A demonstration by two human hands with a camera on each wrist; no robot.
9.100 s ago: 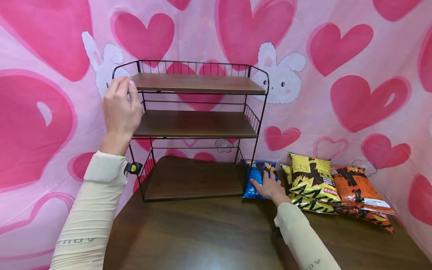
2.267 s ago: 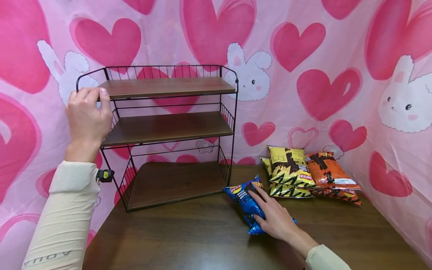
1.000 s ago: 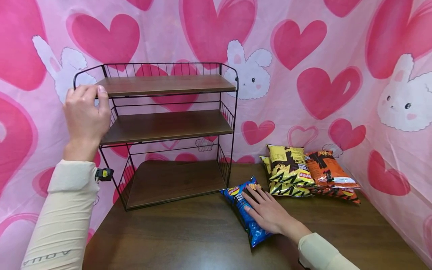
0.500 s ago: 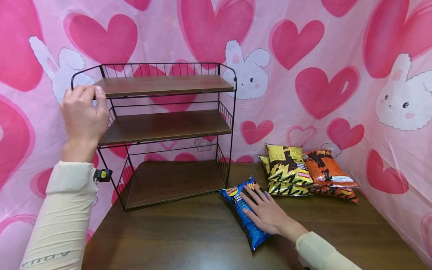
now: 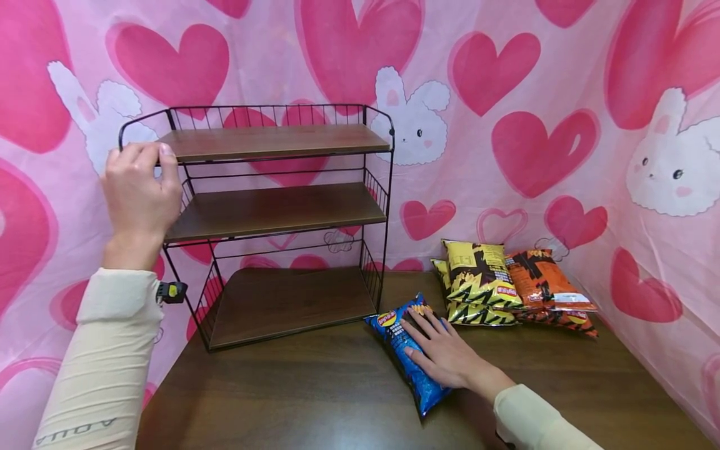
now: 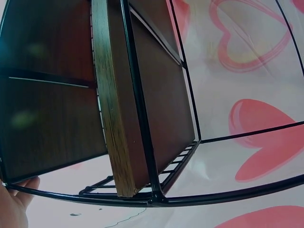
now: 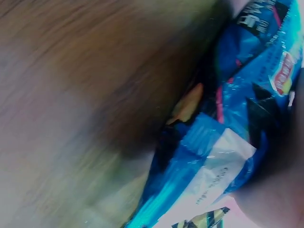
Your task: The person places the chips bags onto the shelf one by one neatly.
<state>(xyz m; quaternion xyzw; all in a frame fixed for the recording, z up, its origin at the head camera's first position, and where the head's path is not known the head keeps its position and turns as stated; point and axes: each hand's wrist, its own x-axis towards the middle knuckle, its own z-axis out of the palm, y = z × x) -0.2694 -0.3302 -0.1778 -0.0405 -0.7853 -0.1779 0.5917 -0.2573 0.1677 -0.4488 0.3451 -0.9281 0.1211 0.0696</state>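
Note:
My left hand (image 5: 140, 197) grips the upper left front corner of a three-tier rack with a black wire frame and brown shelves (image 5: 287, 203). In the left wrist view, fingertips (image 6: 31, 186) curl over the black bar beside the shelf edge (image 6: 116, 118). My right hand (image 5: 447, 359) lies on a blue chip bag (image 5: 413, 375), fingers spread and straight across its top face. That bag rests slantwise on the table, its far end close to the rack's right front foot. In the right wrist view, the blue bag's crinkled side (image 7: 228, 137) shows near the blurred hand.
Yellow chip bags (image 5: 478, 275) are stacked at the back right of the brown table (image 5: 292, 394). Orange chip bags (image 5: 545, 281) lie beside them, against a pink heart-patterned cloth (image 5: 523, 37).
Earlier the blue bag lay beside the rack's right side; it has since come forward onto the open table under my right hand. Over the last half second almost nothing has moved.

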